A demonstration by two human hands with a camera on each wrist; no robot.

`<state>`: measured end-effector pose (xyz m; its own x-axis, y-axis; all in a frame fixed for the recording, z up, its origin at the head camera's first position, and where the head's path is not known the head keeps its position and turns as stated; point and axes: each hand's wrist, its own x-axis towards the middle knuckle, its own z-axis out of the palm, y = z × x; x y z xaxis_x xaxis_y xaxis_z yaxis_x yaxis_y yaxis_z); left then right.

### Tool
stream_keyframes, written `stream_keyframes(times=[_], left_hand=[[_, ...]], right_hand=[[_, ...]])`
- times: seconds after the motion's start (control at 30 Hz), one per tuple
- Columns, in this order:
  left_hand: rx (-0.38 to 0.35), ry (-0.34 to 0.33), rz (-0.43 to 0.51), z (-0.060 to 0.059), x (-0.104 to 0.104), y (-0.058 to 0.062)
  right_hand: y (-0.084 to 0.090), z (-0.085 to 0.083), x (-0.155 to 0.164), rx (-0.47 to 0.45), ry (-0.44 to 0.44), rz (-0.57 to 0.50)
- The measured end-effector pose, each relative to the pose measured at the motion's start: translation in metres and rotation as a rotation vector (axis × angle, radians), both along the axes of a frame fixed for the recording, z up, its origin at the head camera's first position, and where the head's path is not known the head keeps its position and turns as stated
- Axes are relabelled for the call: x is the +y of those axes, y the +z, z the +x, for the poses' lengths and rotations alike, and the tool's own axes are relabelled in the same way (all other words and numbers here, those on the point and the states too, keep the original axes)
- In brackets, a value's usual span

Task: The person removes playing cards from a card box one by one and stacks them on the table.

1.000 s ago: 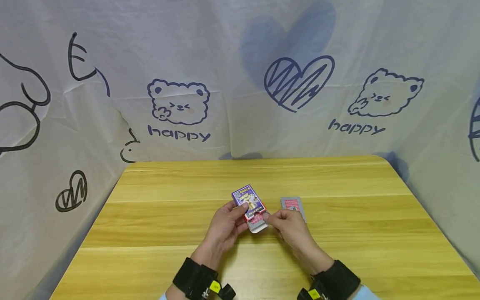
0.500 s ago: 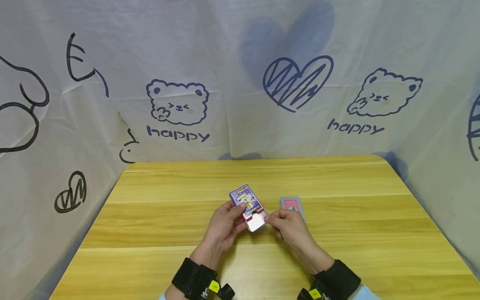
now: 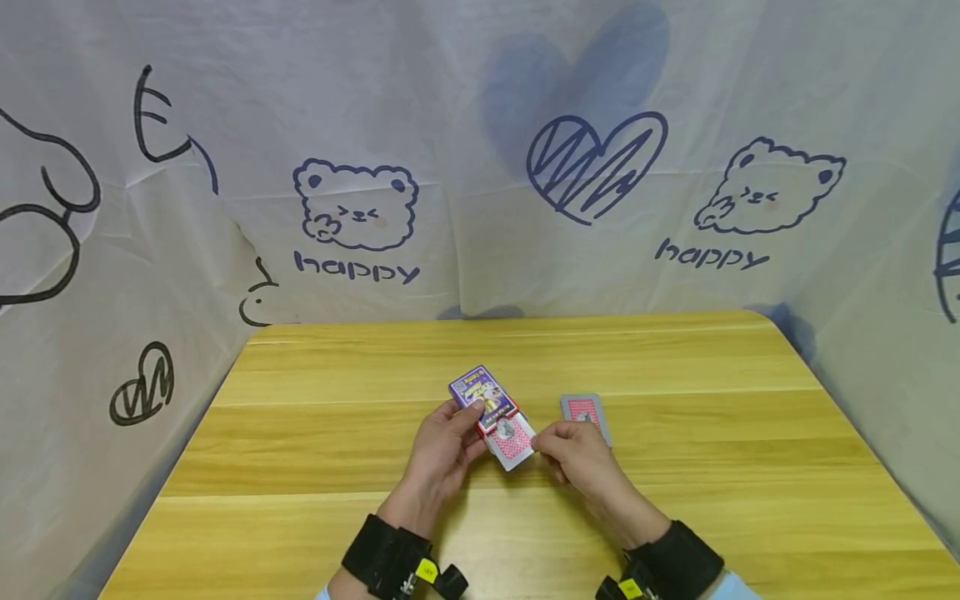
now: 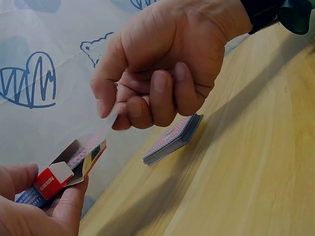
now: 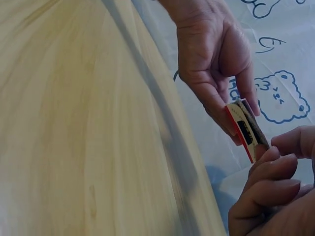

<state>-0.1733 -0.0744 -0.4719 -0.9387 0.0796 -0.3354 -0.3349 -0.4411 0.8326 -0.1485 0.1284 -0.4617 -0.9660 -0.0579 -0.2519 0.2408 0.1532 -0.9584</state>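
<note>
White cloth printed with blue bears, hearts and the word "happy" hangs behind and to both sides of a yellow wooden worktop [image 3: 315, 433]. Two card items are in sight: one card box [image 3: 482, 395], purple on its face with a red end, and one small stack of cards [image 3: 585, 412] lying face down with red patterned backs, flat on the worktop just beyond the right hand. One more card [image 3: 513, 439], also red-backed, sticks partway out of the open near end of the box. The left hand [image 3: 441, 450] grips the box by its sides, thumb on one edge and fingers on the other, holding it tilted above the worktop near the middle. The right hand [image 3: 577, 454] has its fingers curled, with thumb and forefinger pinching the near corner of the protruding card; from the left wrist view this hand [image 4: 157, 69] partly hides the stack [image 4: 173, 138] behind it. In the right wrist view the box [image 5: 246, 129] shows edge on between the left hand's fingers [image 5: 216, 105]. Both hands meet at the box, close together, and each wrist carries a black band.
</note>
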Motion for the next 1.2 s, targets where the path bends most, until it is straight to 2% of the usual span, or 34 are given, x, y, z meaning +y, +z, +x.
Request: stream_keyframes(times=[0.37, 0.77, 1.2], left_hand=[[-0.014, -0.034, -0.023, 0.003, 0.000, 0.002], [-0.012, -0.026, -0.005, 0.001, 0.000, 0.002], [-0.017, 0.083, 0.004, -0.001, -0.003, 0.001]], right_hand=[[0.000, -0.004, 0.005, 0.027, -0.029, 0.092], [0.001, -0.004, 0.011, 0.050, 0.064, 0.077], [0.010, -0.011, 0.036, 0.085, 0.198, 0.057]])
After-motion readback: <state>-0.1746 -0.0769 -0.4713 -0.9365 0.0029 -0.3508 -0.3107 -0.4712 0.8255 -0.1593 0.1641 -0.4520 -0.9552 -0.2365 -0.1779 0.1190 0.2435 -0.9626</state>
